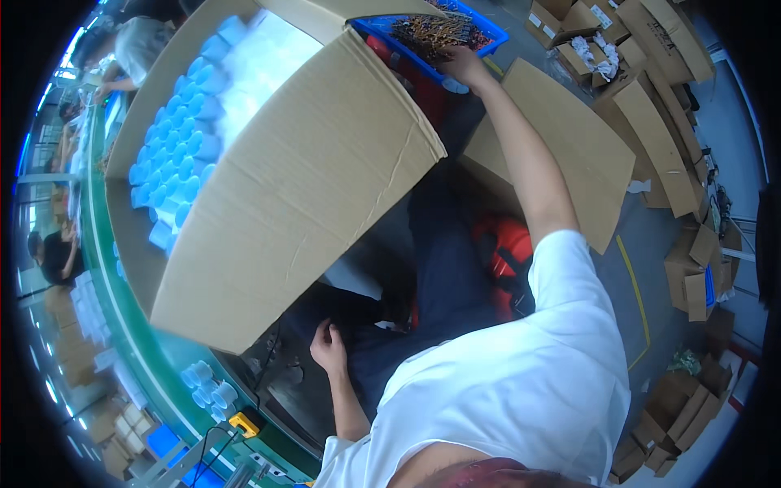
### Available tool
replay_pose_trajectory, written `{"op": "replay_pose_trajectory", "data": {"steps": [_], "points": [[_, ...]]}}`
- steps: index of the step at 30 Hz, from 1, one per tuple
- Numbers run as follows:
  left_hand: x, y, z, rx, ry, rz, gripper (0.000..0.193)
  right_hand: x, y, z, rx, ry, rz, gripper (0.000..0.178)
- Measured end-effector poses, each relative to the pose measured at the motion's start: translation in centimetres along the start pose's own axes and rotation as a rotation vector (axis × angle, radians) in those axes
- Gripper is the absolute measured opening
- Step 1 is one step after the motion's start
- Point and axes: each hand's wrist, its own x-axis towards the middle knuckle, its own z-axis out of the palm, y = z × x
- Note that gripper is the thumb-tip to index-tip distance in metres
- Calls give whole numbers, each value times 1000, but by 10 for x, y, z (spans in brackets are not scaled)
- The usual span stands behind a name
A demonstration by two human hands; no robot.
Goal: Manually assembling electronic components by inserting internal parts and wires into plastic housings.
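Note:
My right hand (465, 67) reaches out at the top, over the near side of a blue plastic crate (496, 41). Its fingers are bent down against a heap of thin, copper-brown pieces (431, 34), and the fingertips are hidden among them. Down by my lap, my left hand (328, 348) rests with loosely bent fingers a little apart and nothing visible in them. A large open cardboard box (301, 195) stands between my left hand and the crate. Inside it are rows of light blue cup-shaped pieces (183, 138) and a white sheet (272, 69).
A green conveyor (110, 268) runs along the left, carrying several blue cups (211, 390). A cardboard flap (561, 146) lies beneath my right arm. Empty cartons (651, 122) are piled at the right. Something red (508, 260) is by my legs. Other people (138, 49) work at far left.

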Motion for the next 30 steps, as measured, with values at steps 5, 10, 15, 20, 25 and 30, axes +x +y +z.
{"op": "replay_pose_trajectory", "data": {"steps": [5, 10, 15, 20, 25, 30], "points": [[-1, 2, 5, 107, -14, -73, 24, 73, 20, 40, -386, -219, 18, 41], [11, 16, 11, 119, -20, -61, 24, 70, 42, 30, -206, -174, 65, 41], [-2, 5, 4, 111, 5, 0, 26, -56, -47, 12, 524, 438, 98, 43], [-10, 27, 7, -183, -56, 79, 27, -301, -135, 13, 600, -127, 158, 42], [-27, 91, 8, -1153, -537, -311, 37, -414, -225, 36, 624, -573, 51, 47], [-41, 72, 10, -1151, -844, -254, 31, -442, -241, 39, 609, -712, 36, 47]]}}
